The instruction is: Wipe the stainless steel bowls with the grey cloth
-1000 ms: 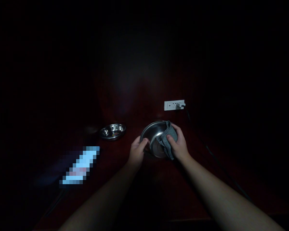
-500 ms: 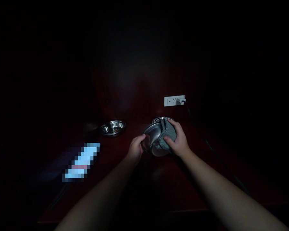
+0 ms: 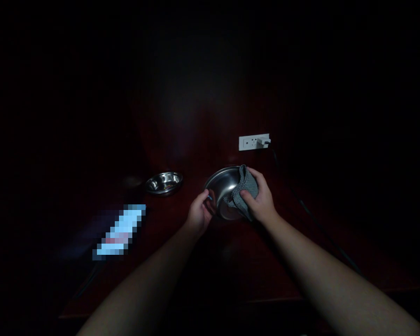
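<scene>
A shiny steel bowl (image 3: 224, 184) is held tilted above the dark red table, its inside partly facing me. My left hand (image 3: 199, 214) grips its left rim, thumb on the inner side and fingers behind. On the right side, my right hand (image 3: 262, 198) is closed around a folded grey-green cloth (image 3: 248, 189), which presses against the bowl's right rim and inside. The fingers behind the cloth are partly hidden. Another steel bowl (image 3: 164, 183) rests upright on the table to the left, with something small and coloured, too unclear to name, showing inside.
At left lies a bright, pixelated slab (image 3: 121, 231) with a thin cable near its lower end. A white wall socket (image 3: 254, 142) holds a plug, whose dark cable (image 3: 322, 228) runs down the right side. The table's front edge (image 3: 273, 300) is faintly visible; the surroundings are very dark.
The held bowl has turned and risen slightly, showing more of its inside, and it now covers the shiny rim seen behind it before. The cloth has shifted a little along its right side.
</scene>
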Tool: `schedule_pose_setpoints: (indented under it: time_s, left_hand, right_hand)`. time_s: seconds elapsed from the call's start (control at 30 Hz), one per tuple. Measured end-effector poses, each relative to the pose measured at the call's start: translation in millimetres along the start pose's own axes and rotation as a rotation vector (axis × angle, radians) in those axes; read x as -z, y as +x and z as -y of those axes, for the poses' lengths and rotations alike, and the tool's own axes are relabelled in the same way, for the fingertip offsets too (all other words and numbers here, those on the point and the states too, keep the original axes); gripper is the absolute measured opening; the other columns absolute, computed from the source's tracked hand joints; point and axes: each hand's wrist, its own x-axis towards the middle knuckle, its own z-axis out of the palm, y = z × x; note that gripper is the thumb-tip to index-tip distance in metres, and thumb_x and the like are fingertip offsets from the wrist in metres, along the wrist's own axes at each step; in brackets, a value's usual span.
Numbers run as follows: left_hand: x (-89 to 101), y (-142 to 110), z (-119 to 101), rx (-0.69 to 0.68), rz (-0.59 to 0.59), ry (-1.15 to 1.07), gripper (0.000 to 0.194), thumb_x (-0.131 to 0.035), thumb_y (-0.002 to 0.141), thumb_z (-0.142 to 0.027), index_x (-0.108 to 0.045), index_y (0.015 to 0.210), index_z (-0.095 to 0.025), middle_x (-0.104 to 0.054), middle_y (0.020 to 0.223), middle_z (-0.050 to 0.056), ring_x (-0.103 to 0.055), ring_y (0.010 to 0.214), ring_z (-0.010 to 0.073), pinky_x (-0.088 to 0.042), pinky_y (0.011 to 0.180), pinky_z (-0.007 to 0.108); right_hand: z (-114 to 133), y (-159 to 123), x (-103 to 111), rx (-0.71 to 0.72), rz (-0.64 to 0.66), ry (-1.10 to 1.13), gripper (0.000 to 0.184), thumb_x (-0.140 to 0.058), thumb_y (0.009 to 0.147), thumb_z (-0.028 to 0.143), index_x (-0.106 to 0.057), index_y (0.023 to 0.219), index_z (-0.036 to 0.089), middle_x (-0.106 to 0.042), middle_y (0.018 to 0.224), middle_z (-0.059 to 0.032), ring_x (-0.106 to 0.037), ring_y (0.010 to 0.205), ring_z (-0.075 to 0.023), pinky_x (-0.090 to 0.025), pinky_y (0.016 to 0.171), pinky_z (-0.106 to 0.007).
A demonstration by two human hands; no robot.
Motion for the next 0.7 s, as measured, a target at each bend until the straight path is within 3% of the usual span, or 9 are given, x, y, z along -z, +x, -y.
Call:
schedule_pose_setpoints:
  time_s: [0.17,0.27,0.37,0.5,0.7]
  left_hand:
    - [7.0,5.8,2.3,-0.207,0.027,0.264,0.025,-0.064,0.073,-0.038,-0.061,0.070,-0.014,-0.061,0.064,-0.001,-0.055,0.058,0.0098,-0.044,0.061,0.022]
    - [9.4,5.5,-1.8,-0.294,0.031,0.457,0.021,-0.064,0.072,-0.033,-0.058,0.064,-0.015,-0.057,0.060,-0.002,-0.052,0.058,0.0087,-0.043,0.057,0.020]
    - [8.2,2.0,-8.0,-0.147,0.024,0.518,0.016,-0.061,0.072,-0.030,-0.060,0.069,-0.015,-0.059,0.066,0.000,-0.055,0.062,0.0114,-0.046,0.057,0.023]
    - [5.6,-2.1,-12.7,0.117,0.116,0.416,0.025,-0.060,0.074,-0.039,-0.064,0.078,-0.014,-0.063,0.072,0.004,-0.059,0.065,0.0155,-0.051,0.059,0.031]
    - [7.6,0.5,-7.0,0.160,0.116,0.304,0.031,-0.061,0.075,-0.044,-0.065,0.089,-0.016,-0.068,0.078,0.007,-0.063,0.070,0.0192,-0.053,0.065,0.036]
  right_hand:
    - [4.7,1.3,4.1,0.064,0.002,-0.119,0.070,-0.066,0.069,0.044,-0.039,0.129,0.019,-0.050,0.124,-0.0124,-0.049,0.113,-0.0293,-0.040,0.097,-0.049]
    - [8.0,3.4,7.1,0.108,0.009,-0.189,0.072,-0.069,0.065,0.045,-0.041,0.127,0.019,-0.052,0.119,-0.0122,-0.051,0.109,-0.0294,-0.042,0.095,-0.049]
    - [10.7,5.6,9.9,0.153,0.032,-0.232,0.074,-0.070,0.063,0.046,-0.042,0.126,0.019,-0.054,0.116,-0.0120,-0.051,0.107,-0.0295,-0.043,0.093,-0.049]
    - [13.8,7.2,12.2,0.218,0.037,-0.221,0.072,-0.072,0.061,0.046,-0.044,0.122,0.020,-0.055,0.113,-0.0114,-0.052,0.104,-0.0293,-0.044,0.090,-0.049]
    - [14.7,7.0,11.0,0.250,-0.008,-0.182,0.067,-0.074,0.058,0.045,-0.047,0.115,0.021,-0.054,0.107,-0.0105,-0.053,0.099,-0.0284,-0.046,0.087,-0.048]
